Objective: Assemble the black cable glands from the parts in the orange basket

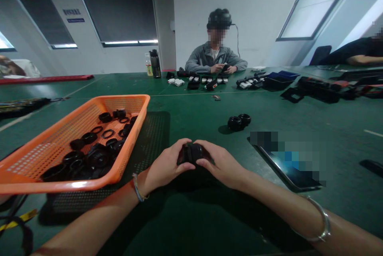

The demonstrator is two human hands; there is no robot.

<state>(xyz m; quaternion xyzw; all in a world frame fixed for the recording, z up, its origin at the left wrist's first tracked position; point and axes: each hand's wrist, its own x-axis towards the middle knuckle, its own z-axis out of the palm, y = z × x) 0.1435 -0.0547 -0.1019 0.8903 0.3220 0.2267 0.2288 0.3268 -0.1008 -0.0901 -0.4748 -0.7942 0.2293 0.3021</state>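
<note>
a: black rubber, that is what i feel. i have a small black round part [191,153] in both my hands, just over the green table [191,108], right in front of me.

b: how do you hold it?

a: my left hand [163,168] is curled on its left side, thumb low and fingers over the top. my right hand [221,164] is curled on its right side the same way. both hands are closed round it and touch it. my fingertips almost meet on top. i cannot tell if it is one piece or two pushed together, my fingers hide a lot of it.

b: what is near you?

a: an orange basket [136,128] sits to my left, just beside my left hand. it is full of black rings and round parts [89,152]. it sits on a dark mat with holes [152,136]. two more black round parts [239,121] stand side by side on the table, a bit past my right hand. a flat phone [293,176] lies to the right of my right hand, near it.

b: anyone else?

a: a person in a grey jacket [215,58] sits across the table, well apart from me, with small black and white bits [206,81] in front of them. a dark bottle [155,64] stands over there too. i have a bead band on my left wrist [138,188] and a silver bangle [320,224] on my right arm.
</note>
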